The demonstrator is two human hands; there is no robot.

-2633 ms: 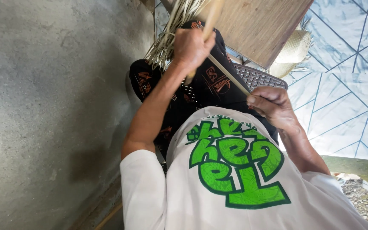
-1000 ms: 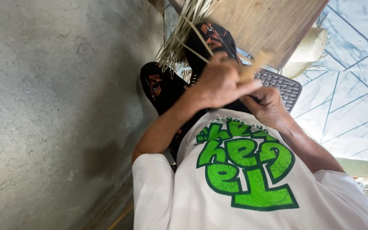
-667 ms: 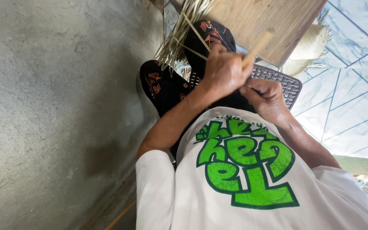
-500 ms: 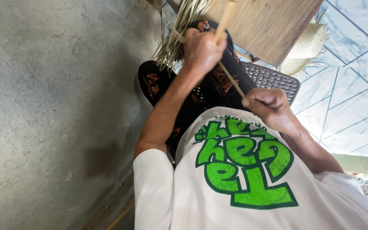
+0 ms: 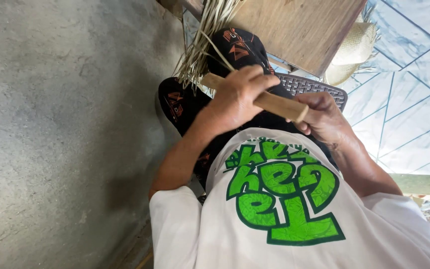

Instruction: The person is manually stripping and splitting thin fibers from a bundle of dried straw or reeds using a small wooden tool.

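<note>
My left hand [image 5: 235,97] is closed around a short pale wooden stick [image 5: 277,104] that lies across my lap. My right hand [image 5: 324,117] is curled just beside the stick's near end and pinches a thin dried leaf strip [image 5: 217,50]. The strip runs up to a bundle of dried leaf strips [image 5: 207,30] hanging over my knees. My legs are in black shorts with an orange pattern [image 5: 180,99]. A white shirt with a green graphic [image 5: 279,194] fills the lower part of the view.
A wooden board [image 5: 299,25] stands beyond my knees. A dark woven plastic stool [image 5: 314,84] is under my right hand, with a straw hat [image 5: 354,47] behind it. A pale blue sheet [image 5: 414,89] covers the right side, and grey concrete [image 5: 60,124] the left.
My left hand, raised high by the leaf bundle half a second ago, has come down with the stick to my lap beside the right hand. The right hand has barely moved.
</note>
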